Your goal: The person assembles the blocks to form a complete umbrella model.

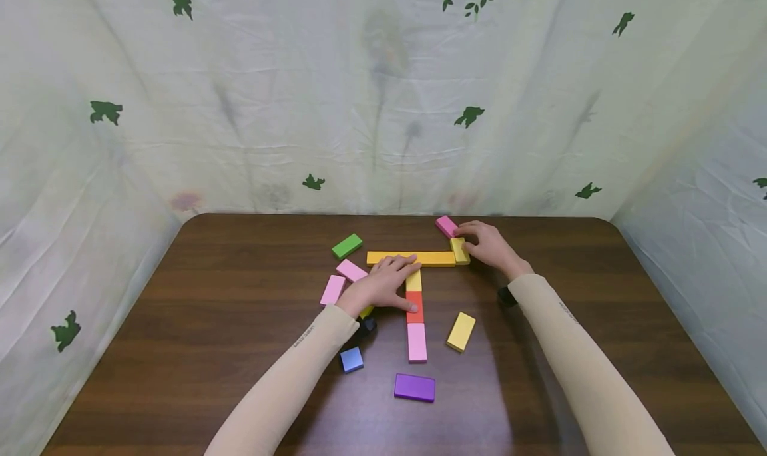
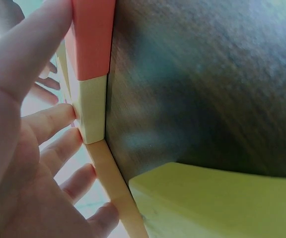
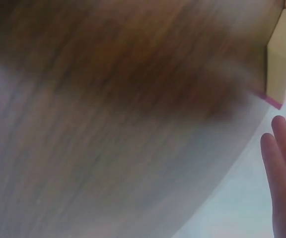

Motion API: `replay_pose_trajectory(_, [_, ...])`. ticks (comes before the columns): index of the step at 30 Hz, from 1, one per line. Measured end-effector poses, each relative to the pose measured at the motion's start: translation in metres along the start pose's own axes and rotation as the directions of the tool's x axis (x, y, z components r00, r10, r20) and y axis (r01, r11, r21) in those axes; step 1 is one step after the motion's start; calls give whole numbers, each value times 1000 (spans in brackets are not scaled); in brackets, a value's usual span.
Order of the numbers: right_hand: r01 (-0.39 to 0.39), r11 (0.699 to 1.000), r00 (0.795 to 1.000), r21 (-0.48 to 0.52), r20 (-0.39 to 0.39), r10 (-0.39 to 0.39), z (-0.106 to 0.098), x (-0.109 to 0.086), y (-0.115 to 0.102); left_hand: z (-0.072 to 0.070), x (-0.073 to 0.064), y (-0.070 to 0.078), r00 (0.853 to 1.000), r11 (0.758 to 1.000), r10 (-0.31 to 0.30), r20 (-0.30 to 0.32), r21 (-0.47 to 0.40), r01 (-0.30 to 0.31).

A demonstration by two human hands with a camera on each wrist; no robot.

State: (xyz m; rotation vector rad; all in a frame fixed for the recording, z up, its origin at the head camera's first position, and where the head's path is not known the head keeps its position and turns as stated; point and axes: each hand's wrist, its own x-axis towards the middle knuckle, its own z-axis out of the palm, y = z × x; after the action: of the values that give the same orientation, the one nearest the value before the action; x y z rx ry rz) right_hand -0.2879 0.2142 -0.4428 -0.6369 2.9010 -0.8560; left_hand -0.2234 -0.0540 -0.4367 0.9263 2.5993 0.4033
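Note:
Flat wooden blocks lie in a T on the table. A long orange block (image 1: 437, 259) forms the bar; a pale yellow block (image 1: 414, 281), a red block (image 1: 413, 316) and a pink block (image 1: 417, 343) form the stem. My left hand (image 1: 381, 285) is spread over the joint, its thumb on the red block and its fingertips along the orange and pale yellow ones. At the bar's right end, my right hand (image 1: 493, 249) has its fingertips beside a yellow block (image 1: 458, 248) and a pink block (image 1: 446, 226); its fingers look straight in the right wrist view.
Left of the stem lie a green block (image 1: 347, 245), two pink blocks (image 1: 332, 289), a blue block (image 1: 351, 360) and a yellow-green block (image 2: 217, 203) partly under my left wrist. A yellow block (image 1: 461, 331) and a purple block (image 1: 415, 387) lie nearer. A curtain (image 1: 383, 110) hangs behind the table.

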Motion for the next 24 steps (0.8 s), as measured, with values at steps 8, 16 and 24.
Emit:
replay_pose_trajectory(8, [88, 995, 996, 43, -6, -87, -4, -16, -9, -1, 0, 0, 1000, 1000, -1, 3, -5, 1])
replay_pose_trajectory(16, [183, 975, 981, 122, 37, -189, -2, -40, -17, -1, 0, 0, 1000, 1000, -6, 4, 1, 6])
replay_pose_trajectory(24, [205, 964, 965, 171, 128, -228, 1, -64, -27, -1, -1, 0, 1000, 1000, 0, -1, -3, 0])
